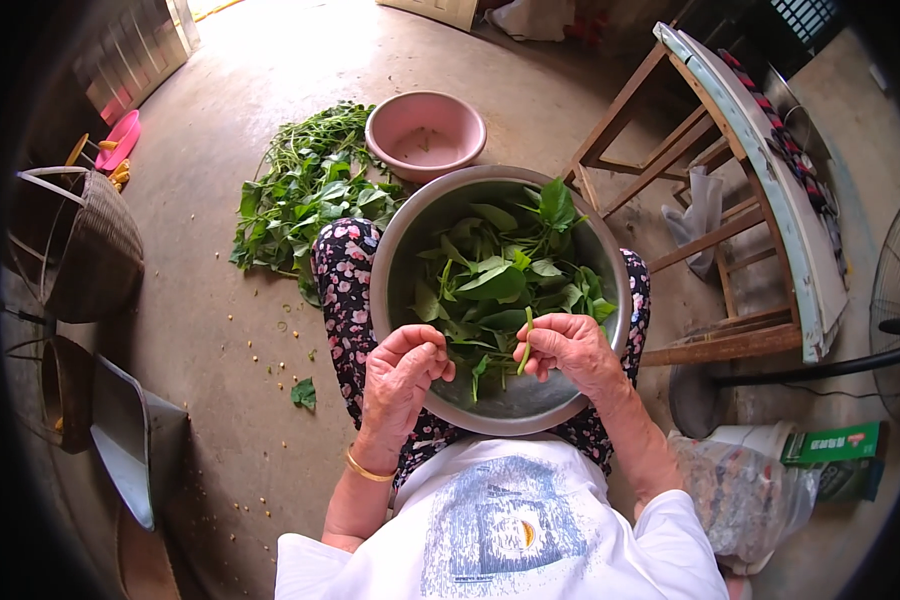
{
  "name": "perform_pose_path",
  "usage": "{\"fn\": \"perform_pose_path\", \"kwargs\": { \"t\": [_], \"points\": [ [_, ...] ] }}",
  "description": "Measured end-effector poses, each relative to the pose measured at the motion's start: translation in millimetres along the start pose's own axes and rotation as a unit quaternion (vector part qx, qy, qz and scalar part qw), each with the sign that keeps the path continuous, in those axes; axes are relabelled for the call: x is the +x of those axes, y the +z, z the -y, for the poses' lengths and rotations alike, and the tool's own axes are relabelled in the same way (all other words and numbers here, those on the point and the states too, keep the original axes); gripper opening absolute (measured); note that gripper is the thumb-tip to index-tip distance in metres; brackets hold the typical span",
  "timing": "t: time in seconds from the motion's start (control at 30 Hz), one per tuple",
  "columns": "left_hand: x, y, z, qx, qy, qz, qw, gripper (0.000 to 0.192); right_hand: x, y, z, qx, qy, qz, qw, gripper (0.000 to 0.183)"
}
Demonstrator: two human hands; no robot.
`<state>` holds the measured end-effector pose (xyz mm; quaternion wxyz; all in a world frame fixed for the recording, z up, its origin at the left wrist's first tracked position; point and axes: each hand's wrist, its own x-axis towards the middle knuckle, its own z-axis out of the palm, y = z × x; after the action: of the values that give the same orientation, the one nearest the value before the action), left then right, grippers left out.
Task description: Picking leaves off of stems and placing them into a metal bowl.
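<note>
A wide metal basin (615,247) rests across my lap, heaped with green leaves on stems (495,285). My right hand (570,349) pinches a short green stem (526,341) between thumb and fingers above the basin's near right part. The stem is held nearly upright and bears no leaf. Over the near left rim is my left hand (409,371), its thumb and fingertips pressed together. I see nothing between them, though a thin strand could be too fine to make out. A small leafy sprig (478,375) lies against the basin's near inner wall.
A pile of leafy vines (315,195) lies on the floor beyond my left knee, beside a pink plastic basin (425,135) containing small scraps. Wooden-legged table (750,180) and standing fan (896,315) are right. Left are a woven basket (97,240) and a metal dustpan (131,435).
</note>
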<state>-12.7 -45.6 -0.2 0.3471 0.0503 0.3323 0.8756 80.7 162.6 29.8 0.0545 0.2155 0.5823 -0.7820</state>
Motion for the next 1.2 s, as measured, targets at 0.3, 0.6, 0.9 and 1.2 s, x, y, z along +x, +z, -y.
{"fn": "perform_pose_path", "kwargs": {
  "t": [0.3, 0.6, 0.9, 1.2],
  "points": [
    [-4, 12, 18, 0.097, -0.034, 0.010, 0.995, 0.010, -6, 9, -17, 0.110, 0.006, -0.007, 0.994, 0.015],
    [3, 23, 29, 0.082, -0.051, 0.026, 0.995, 0.014, -17, 38, -17, -0.158, -0.229, -0.096, 0.956, 0.013],
    [4, 13, 30, 0.091, -0.057, 0.024, 0.994, 0.012, -15, 37, -3, -0.525, -0.433, -0.130, 0.721, 0.027],
    [0, 8, 22, 0.016, -0.199, 0.055, 0.978, 0.009, -23, 41, 7, -0.593, -0.473, -0.095, 0.644, 0.031]
  ]
}}
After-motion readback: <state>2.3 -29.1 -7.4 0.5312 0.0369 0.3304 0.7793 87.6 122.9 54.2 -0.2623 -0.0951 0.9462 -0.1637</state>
